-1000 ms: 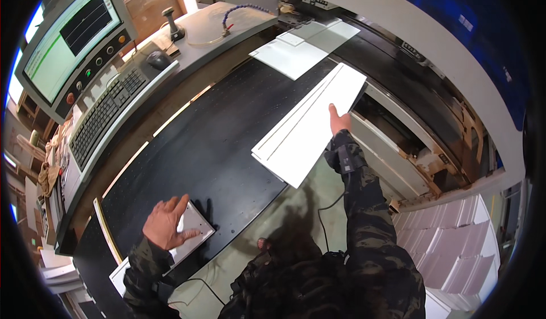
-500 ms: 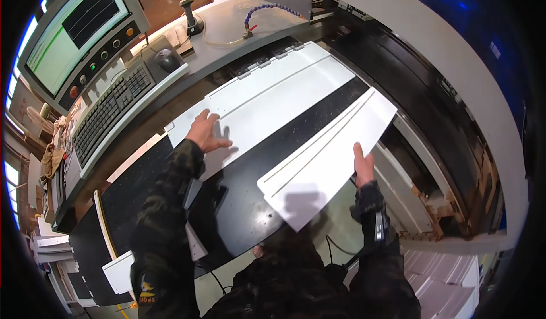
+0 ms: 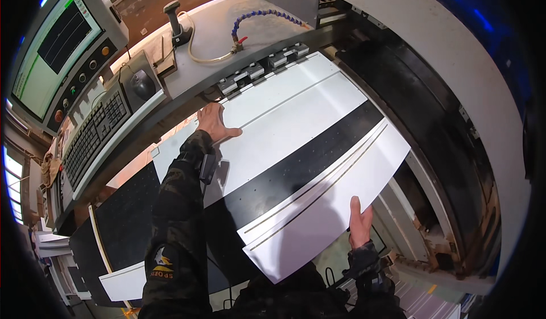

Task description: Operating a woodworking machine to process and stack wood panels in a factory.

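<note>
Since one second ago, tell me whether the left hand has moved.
Yes: the left hand has moved away from the near edge of the black table, toward the desk.

Through the head view I see my left hand (image 3: pixel 213 123) spread on the large white panel (image 3: pixel 278 140) over the black table (image 3: pixel 125 219); my right hand (image 3: pixel 360 223) grips overlapping grooved white boards (image 3: pixel 330 208) by one edge.
</note>
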The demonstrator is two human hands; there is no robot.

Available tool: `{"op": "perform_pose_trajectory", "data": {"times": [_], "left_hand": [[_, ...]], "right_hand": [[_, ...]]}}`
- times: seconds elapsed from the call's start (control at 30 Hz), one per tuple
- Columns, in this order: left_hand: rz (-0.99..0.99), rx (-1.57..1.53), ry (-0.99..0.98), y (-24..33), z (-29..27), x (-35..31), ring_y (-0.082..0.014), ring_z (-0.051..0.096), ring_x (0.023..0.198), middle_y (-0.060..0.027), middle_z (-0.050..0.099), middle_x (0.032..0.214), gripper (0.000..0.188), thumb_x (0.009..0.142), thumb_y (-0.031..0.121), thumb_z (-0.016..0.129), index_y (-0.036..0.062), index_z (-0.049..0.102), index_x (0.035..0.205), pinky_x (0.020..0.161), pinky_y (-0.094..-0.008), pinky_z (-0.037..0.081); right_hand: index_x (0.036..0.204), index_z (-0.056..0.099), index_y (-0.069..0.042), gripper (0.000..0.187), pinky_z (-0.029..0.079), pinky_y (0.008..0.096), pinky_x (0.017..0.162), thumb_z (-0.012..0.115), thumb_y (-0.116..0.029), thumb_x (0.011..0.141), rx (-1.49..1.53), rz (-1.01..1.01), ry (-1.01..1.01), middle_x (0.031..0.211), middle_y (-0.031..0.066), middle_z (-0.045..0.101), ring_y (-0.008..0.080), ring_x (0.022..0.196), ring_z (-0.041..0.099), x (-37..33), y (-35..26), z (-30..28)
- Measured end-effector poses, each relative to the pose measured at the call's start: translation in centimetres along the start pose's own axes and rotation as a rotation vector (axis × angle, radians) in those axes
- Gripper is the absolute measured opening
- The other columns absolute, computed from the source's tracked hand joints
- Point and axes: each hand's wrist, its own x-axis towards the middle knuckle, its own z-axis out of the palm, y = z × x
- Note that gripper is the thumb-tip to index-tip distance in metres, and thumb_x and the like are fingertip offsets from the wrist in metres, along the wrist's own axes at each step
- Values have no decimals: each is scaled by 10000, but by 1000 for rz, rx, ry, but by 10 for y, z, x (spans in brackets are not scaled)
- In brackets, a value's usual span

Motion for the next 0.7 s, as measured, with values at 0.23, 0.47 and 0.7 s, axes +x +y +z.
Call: {"op": "perform_pose_trajectory", "data": {"times": [0.23, 0.47, 0.7], "left_hand": [[-10, 34, 46, 26, -49, -63, -422, 570, 1245, -270, 636, 1268, 1103, 588, 668, 937, -62, 584, 1335, 1152, -517, 401], [51, 165, -93, -19, -225, -293, -457, 537, 1241, -264, 578, 1303, 1087, 581, 598, 949, -59, 546, 1348, 1114, -549, 432], [-146, 140, -108, -174, -296, -646, -574, 385, 1499, -379, 445, 1560, 1439, 433, 548, 1003, -145, 396, 1539, 1268, -634, 337]], "right_hand": [[1530, 545, 100, 555, 502, 376, 1100, 676, -260, 1129, -58, -17, 82, 1456, 167, 663, 223, 1274, 631, 5, 21, 15], [1440, 634, 91, 531, 557, 369, 1007, 704, -326, 1119, -56, -17, 73, 1333, 138, 731, 215, 1157, 701, 10, 42, 1], [1439, 627, 88, 541, 564, 371, 993, 705, -343, 1121, 52, 54, -3, 1323, 130, 742, 221, 1148, 714, 20, 55, -36]]}}
